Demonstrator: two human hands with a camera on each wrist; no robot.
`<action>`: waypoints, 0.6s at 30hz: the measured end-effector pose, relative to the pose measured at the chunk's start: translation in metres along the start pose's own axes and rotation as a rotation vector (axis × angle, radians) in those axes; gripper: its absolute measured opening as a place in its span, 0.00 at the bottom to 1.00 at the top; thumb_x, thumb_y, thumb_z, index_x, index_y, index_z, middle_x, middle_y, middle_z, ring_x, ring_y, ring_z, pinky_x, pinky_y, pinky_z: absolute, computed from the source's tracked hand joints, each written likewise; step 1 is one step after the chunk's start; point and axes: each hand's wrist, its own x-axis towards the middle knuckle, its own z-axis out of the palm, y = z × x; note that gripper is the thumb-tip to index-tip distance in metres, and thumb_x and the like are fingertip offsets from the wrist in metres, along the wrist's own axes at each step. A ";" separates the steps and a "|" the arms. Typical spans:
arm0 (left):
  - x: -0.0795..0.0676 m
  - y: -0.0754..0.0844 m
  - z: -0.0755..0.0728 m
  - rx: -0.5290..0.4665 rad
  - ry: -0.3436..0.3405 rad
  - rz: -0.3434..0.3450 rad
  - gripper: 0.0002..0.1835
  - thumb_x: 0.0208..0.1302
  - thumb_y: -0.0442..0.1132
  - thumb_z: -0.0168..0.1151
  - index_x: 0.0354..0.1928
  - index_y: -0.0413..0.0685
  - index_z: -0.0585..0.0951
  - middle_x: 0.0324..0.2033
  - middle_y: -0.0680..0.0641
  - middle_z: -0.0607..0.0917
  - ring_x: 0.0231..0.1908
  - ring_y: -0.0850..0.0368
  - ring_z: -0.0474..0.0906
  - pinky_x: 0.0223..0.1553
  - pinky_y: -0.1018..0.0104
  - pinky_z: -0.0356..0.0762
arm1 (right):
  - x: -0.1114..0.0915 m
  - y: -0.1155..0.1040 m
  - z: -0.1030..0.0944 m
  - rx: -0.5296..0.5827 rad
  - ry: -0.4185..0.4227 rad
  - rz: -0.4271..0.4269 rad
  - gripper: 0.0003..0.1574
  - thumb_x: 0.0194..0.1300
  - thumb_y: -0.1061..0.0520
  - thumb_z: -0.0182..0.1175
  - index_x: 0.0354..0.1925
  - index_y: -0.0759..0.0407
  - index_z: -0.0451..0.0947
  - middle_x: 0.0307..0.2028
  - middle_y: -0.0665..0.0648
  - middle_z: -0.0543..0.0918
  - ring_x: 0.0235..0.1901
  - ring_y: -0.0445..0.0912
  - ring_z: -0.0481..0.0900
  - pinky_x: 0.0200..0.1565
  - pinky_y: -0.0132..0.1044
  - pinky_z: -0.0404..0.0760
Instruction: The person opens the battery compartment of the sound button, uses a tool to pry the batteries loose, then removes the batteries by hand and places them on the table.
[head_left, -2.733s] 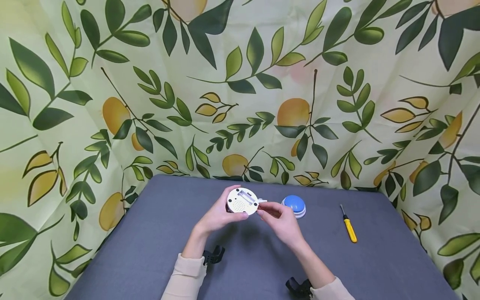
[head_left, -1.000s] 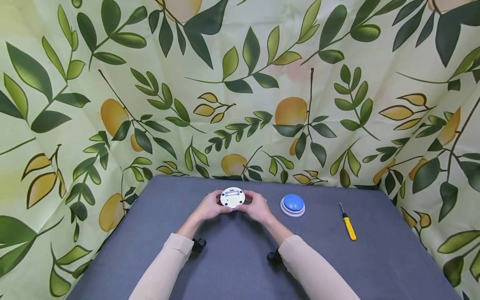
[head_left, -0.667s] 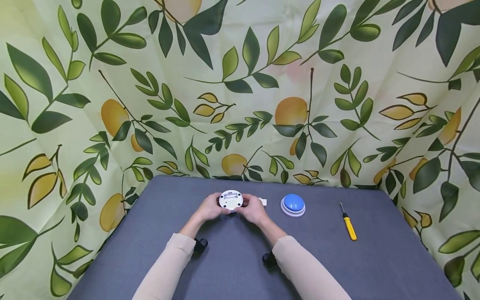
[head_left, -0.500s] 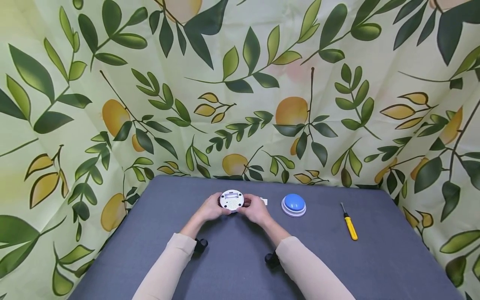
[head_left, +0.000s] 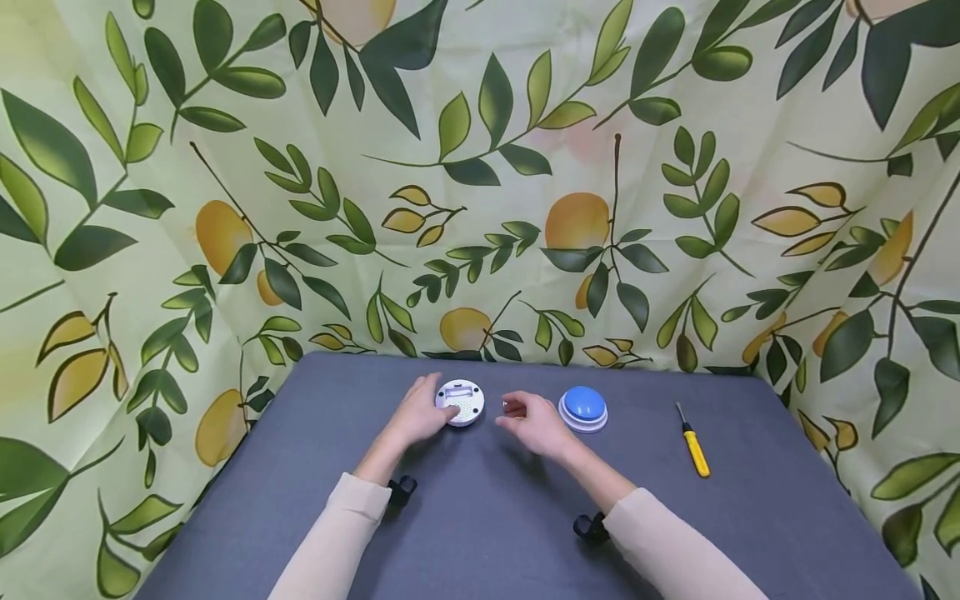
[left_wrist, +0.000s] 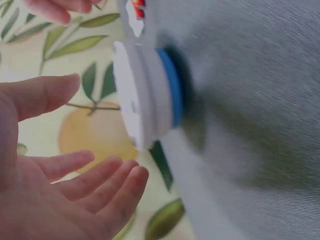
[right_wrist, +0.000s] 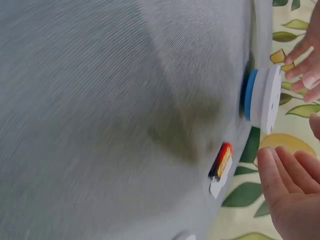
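Observation:
A round white push-button light [head_left: 461, 403] lies upside down on the table, its blue dome [left_wrist: 171, 87] facing down. Its underside shows small dark feet, a dotted patch and a recessed battery slot [head_left: 459, 392]. My left hand [head_left: 420, 410] is just left of it, thumb and fingers spread apart; in the left wrist view they stand clear of its rim. To the right, my right hand [head_left: 534, 423] hovers with loosely bent fingers, holding nothing. Red, black and yellow batteries [right_wrist: 221, 161] lie beside a small white plastic piece [right_wrist: 219, 185], mostly hidden behind that hand in the head view.
A second push-button light [head_left: 583, 408], blue dome up, sits right of my right hand. Further right lies a screwdriver [head_left: 694, 446] with a yellow handle. The grey table [head_left: 480, 525] ends at a leaf-patterned cloth [head_left: 480, 208] behind and at both sides.
Both hands held the upturned light between them half a second ago. Now it rests on the table, released; my right hand has moved right and my left fingers have spread from its side.

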 end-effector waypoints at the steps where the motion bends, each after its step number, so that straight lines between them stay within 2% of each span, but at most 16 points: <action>1: -0.001 0.004 -0.001 0.009 0.008 0.012 0.37 0.61 0.42 0.70 0.68 0.31 0.69 0.61 0.32 0.76 0.63 0.36 0.71 0.65 0.44 0.66 | -0.003 0.001 -0.004 -0.001 0.001 -0.003 0.24 0.65 0.59 0.69 0.57 0.69 0.79 0.48 0.62 0.86 0.48 0.52 0.85 0.52 0.48 0.81; 6: -0.002 0.023 0.003 0.022 0.040 0.127 0.27 0.64 0.40 0.67 0.62 0.34 0.77 0.56 0.37 0.81 0.58 0.39 0.76 0.61 0.46 0.70 | -0.015 0.005 -0.024 0.000 0.017 0.010 0.21 0.66 0.59 0.68 0.55 0.67 0.81 0.48 0.62 0.86 0.48 0.51 0.84 0.51 0.48 0.81; 12: -0.005 0.045 0.022 -0.082 0.042 0.250 0.20 0.66 0.37 0.64 0.57 0.36 0.80 0.49 0.40 0.84 0.51 0.43 0.80 0.54 0.49 0.75 | -0.033 0.018 -0.049 -0.039 0.033 0.020 0.19 0.69 0.57 0.66 0.55 0.65 0.81 0.48 0.59 0.86 0.48 0.51 0.83 0.49 0.47 0.81; 18: -0.003 0.060 0.046 -0.204 0.037 0.321 0.17 0.65 0.33 0.63 0.55 0.35 0.80 0.45 0.40 0.84 0.45 0.44 0.82 0.49 0.57 0.80 | -0.044 0.030 -0.071 -0.074 0.099 0.030 0.17 0.69 0.58 0.66 0.53 0.65 0.83 0.45 0.57 0.87 0.47 0.52 0.83 0.47 0.46 0.81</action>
